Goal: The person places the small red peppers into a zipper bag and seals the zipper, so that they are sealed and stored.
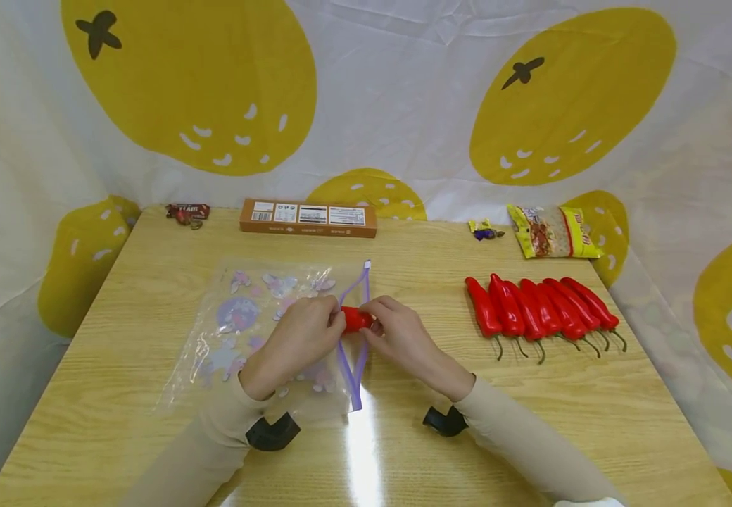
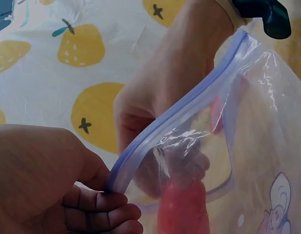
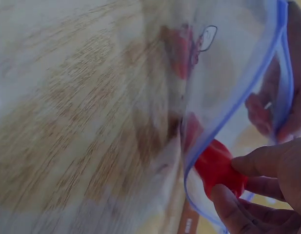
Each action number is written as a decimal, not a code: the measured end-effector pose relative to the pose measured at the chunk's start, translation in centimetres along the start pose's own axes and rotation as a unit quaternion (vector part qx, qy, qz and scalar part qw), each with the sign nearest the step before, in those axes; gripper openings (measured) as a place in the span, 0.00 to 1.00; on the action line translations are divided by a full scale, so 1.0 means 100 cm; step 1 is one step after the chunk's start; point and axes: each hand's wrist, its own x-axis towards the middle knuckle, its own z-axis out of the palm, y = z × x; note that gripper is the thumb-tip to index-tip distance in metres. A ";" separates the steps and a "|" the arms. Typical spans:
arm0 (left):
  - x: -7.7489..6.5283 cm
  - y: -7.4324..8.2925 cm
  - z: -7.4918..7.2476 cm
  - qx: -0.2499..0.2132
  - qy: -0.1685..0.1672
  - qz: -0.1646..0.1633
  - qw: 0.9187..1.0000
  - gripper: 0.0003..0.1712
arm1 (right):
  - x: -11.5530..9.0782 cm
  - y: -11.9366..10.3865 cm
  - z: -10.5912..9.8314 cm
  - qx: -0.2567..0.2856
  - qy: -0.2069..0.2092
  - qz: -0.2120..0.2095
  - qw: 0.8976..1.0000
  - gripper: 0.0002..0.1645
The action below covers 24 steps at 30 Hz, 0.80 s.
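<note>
A clear zip bag (image 1: 195, 352) printed with pastel figures lies on the table, its purple-edged mouth spread apart toward the right. My left hand (image 1: 299, 334) pinches the bag's rim between thumb and fingers, as the left wrist view shows at the purple zip (image 2: 140, 139). My right hand (image 1: 404, 341) holds a red pepper (image 1: 356, 320) by its thick end at the mouth. In the right wrist view the pepper (image 3: 218, 168) passes partly inside the bag, with thumb and fingers around its outer end. The pepper's far end is seen only through the plastic.
Several red peppers (image 1: 533, 310) with green stems lie in a row on the right. A yellow snack bag (image 1: 552, 232) and small wrapped candies (image 1: 485, 229) are at the back right. A long brown box (image 1: 307, 218) and a red wrapper (image 1: 188, 213) sit along the back edge.
</note>
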 end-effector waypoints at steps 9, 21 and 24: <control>-0.001 0.000 0.001 0.009 0.018 0.024 1.000 0.14 | 0.022 0.000 0.022 -0.068 -0.009 -0.004 0.998 0.09; -0.002 -0.001 -0.001 0.009 0.021 0.017 1.000 0.15 | 0.024 0.000 0.030 -0.085 -0.010 -0.015 0.996 0.05; -0.001 0.000 -0.002 0.006 0.018 0.011 1.000 0.13 | 0.015 0.001 0.016 -0.079 0.017 -0.020 0.997 0.10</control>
